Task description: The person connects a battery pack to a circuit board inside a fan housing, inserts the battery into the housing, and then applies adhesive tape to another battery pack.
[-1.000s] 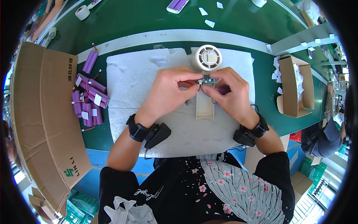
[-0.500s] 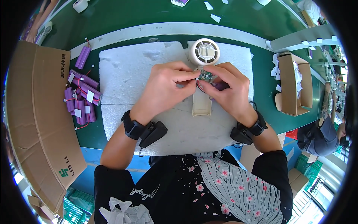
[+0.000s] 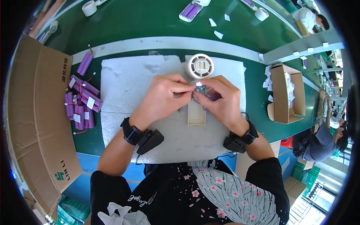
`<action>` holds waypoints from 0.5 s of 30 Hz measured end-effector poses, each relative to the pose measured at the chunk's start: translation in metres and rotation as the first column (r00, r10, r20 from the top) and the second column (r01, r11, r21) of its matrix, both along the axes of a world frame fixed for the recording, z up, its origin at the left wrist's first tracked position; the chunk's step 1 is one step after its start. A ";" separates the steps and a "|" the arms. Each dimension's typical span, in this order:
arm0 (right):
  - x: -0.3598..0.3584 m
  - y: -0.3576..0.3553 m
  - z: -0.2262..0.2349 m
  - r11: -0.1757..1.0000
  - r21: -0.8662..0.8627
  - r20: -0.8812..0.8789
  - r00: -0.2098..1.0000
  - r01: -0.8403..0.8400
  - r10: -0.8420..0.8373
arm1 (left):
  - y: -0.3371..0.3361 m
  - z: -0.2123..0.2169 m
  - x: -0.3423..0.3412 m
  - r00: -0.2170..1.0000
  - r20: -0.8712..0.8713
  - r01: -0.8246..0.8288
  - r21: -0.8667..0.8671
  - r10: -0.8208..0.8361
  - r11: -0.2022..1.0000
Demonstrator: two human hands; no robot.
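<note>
A white handheld fan lies on the foam pad, its round spoked head (image 3: 200, 66) at the far end and its open cream handle shell (image 3: 196, 117) toward me. Between the two, a small green circuit board (image 3: 201, 89) catches bright glare. My left hand (image 3: 162, 98) is closed in a pinch at the board's left edge; what sits between its fingertips is too small to make out. My right hand (image 3: 226, 98) grips the board from the right with thumb and fingers. A purple battery pack (image 3: 214, 97) shows partly under my right fingers, and a thin wire runs below the board.
Several purple battery packs (image 3: 85, 92) with red wires lie at left, beside a large cardboard box (image 3: 41, 112). At right stands a small open carton (image 3: 279, 97) with white pieces. Fan parts (image 3: 190, 12) and paper scraps (image 3: 218, 35) lie beyond the pale rail (image 3: 157, 43).
The whole view has shifted, so the bench sits slightly lower in it. The board has tilted and now shines brightly. Both hands keep their pinch at the board.
</note>
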State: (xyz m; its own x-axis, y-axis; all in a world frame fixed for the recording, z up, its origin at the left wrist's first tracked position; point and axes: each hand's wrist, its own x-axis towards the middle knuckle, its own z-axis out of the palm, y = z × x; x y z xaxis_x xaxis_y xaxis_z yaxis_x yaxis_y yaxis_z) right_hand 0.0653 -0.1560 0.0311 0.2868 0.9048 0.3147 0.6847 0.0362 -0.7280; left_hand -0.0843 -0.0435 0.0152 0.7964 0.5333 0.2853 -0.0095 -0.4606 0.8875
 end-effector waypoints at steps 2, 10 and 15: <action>-0.002 -0.001 0.002 0.999 -0.048 -0.059 0.998 -0.003 0.000 | 0.000 -0.001 -0.002 1.000 -0.016 0.006 -0.071 -0.007 0.997; 0.005 -0.006 0.003 0.994 -0.065 0.027 0.996 -0.083 0.085 | 0.008 0.003 -0.003 0.982 -0.114 0.115 -0.267 -0.150 0.957; 0.002 -0.006 0.001 0.996 -0.021 0.070 0.994 -0.081 0.082 | 0.007 -0.004 -0.002 0.991 -0.045 0.108 -0.298 -0.127 0.948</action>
State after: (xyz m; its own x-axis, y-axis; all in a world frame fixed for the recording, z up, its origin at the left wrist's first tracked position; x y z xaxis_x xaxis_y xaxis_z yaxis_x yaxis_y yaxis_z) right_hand 0.0676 -0.1616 0.0324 0.1893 0.9301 0.3147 0.7301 0.0810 -0.6785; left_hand -0.0865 -0.0366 0.0112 0.8699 0.4870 0.0773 0.0123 -0.1783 0.9839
